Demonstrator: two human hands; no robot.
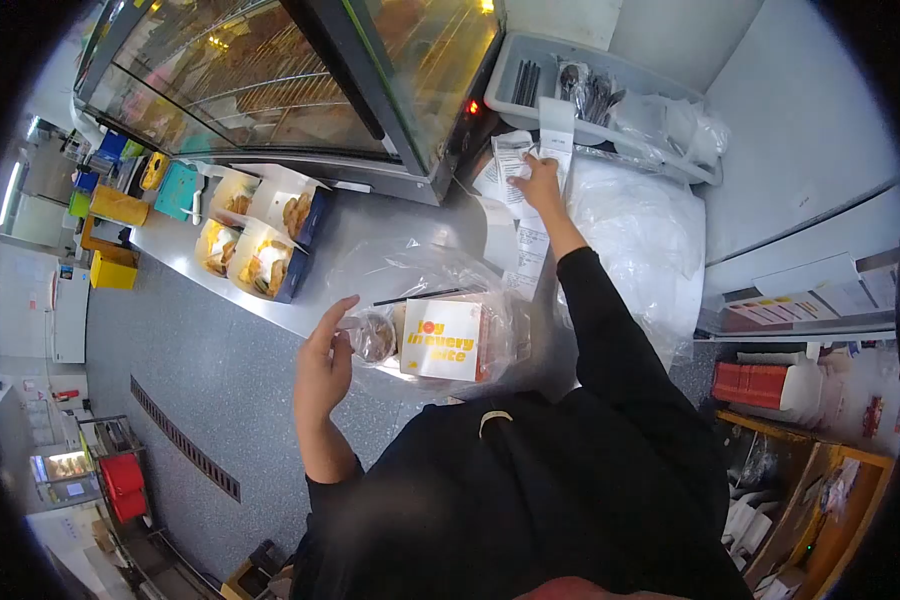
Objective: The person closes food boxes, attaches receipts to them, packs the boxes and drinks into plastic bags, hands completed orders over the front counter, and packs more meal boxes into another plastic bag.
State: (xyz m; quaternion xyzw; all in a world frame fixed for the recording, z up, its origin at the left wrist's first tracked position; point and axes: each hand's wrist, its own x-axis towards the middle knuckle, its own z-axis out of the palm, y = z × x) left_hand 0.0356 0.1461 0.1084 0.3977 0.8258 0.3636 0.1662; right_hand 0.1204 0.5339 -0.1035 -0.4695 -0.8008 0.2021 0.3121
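Observation:
My left hand [324, 362] curves around the side of a small clear plastic cup [374, 338], thumb and forefinger at its edge. Beside the cup, inside a clear plastic bag [510, 335], is a white box [442, 340] printed "joy in every bite". A thin dark stick, perhaps a straw or chopsticks, lies above the box. My right hand [540, 185] reaches to the back of the counter, thumb and forefinger apart, its fingertips touching printed paper receipts [513, 150]. A longer receipt strip [527, 257] hangs down toward the bag.
Open boxes of food [260, 262] stand on the steel counter [370, 215] at left, before a glass heated cabinet [270, 90]. A grey bin [595, 130] with cutlery sits at the back right. Stacked plastic bags [630, 240] lie to the right of my right arm.

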